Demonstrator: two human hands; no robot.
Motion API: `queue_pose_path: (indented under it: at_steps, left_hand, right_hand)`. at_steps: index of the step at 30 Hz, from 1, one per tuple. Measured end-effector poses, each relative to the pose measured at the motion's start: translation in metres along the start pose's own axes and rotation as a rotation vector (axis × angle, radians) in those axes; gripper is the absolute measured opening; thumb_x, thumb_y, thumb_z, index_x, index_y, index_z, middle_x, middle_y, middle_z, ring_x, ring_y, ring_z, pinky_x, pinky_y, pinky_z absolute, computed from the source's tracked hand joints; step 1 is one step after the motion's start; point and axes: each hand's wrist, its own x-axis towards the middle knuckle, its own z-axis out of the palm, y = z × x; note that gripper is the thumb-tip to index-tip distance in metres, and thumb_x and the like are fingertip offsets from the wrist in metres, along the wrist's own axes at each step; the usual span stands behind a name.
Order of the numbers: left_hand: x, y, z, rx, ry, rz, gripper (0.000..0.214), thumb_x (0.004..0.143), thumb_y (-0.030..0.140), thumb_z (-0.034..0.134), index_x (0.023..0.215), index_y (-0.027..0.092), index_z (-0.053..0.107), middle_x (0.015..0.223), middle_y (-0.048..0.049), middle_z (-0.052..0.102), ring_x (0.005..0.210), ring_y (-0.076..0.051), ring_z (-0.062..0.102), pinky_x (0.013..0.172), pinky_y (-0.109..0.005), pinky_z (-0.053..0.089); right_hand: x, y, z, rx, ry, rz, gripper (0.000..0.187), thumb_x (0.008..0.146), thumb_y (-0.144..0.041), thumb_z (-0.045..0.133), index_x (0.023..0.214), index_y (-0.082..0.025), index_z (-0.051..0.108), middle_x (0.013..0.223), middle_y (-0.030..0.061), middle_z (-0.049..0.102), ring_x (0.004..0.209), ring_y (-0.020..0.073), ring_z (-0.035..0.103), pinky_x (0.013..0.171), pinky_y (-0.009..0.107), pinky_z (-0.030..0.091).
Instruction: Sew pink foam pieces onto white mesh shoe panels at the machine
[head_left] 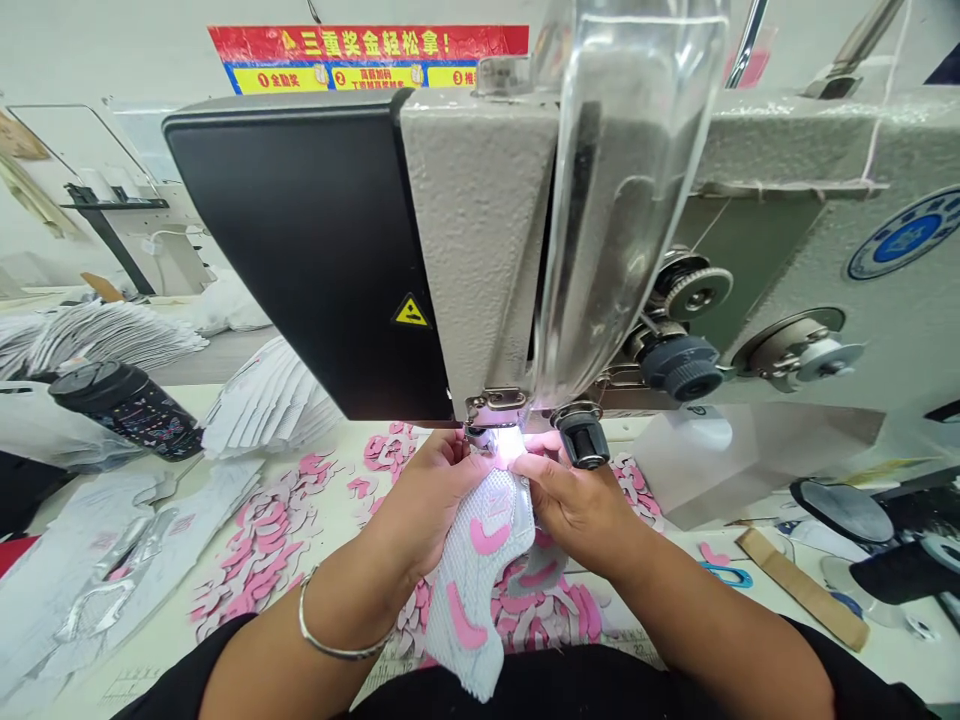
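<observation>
A white mesh shoe upper (472,560) with pink curved patches hangs toward me from under the lit sewing head. My left hand (427,495) grips its left edge, the thumb near the presser foot (481,438) and the fingertips partly hidden behind the machine. On the other side my right hand (581,500) pinches the upper between thumb and fingers, just right of the bright spot. The needle itself is lost in the glare. Below, loose pink and white cut pieces (551,615) lie on the table, partly covered by the upper.
The sewing machine (480,220) fills the upper middle. More pink pieces (262,540) are heaped left, beside stacked white uppers (270,400) and a dark tumbler (127,405). At right lie blue snips (727,574), a tan strip (802,588) and a black thread cone (907,570).
</observation>
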Motion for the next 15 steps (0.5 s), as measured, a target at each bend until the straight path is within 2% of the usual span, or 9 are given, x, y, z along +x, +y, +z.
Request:
queue_pose_path:
  at_steps: [5,11,15]
  left_hand:
    - [0.003,0.0,-0.007,-0.005,0.002,-0.027,0.02,0.071,0.021,0.078,0.081,0.019,0.061,0.069,0.0044,0.059,0.059,-0.01,0.059,0.058,-0.023,0.05]
    - [-0.006,0.004,-0.024,0.024,-0.235,-0.118,0.022,0.075,0.026,0.078,0.091,0.019,0.065,0.081,-0.0019,0.067,0.069,-0.014,0.065,0.065,-0.025,0.053]
    - [-0.011,0.004,-0.036,0.042,-0.384,-0.208,0.034,0.076,0.03,0.078,0.106,0.017,0.067,0.091,-0.0092,0.072,0.077,-0.02,0.069,0.074,-0.031,0.056]
  right_hand:
    - [0.003,-0.004,-0.002,-0.017,-0.037,0.021,0.025,0.096,-0.024,0.047,0.11,-0.023,0.068,0.106,0.0103,0.057,0.097,0.0251,0.052,0.088,0.045,0.045]
    - [0.003,-0.01,-0.004,-0.069,-0.06,0.037,0.026,0.095,-0.023,0.048,0.113,-0.024,0.067,0.107,0.01,0.058,0.1,0.0252,0.052,0.092,0.045,0.044]
    - [0.002,-0.012,-0.005,-0.101,-0.072,0.042,0.027,0.096,-0.025,0.048,0.117,-0.023,0.066,0.11,0.0115,0.058,0.102,0.0266,0.052,0.093,0.047,0.043]
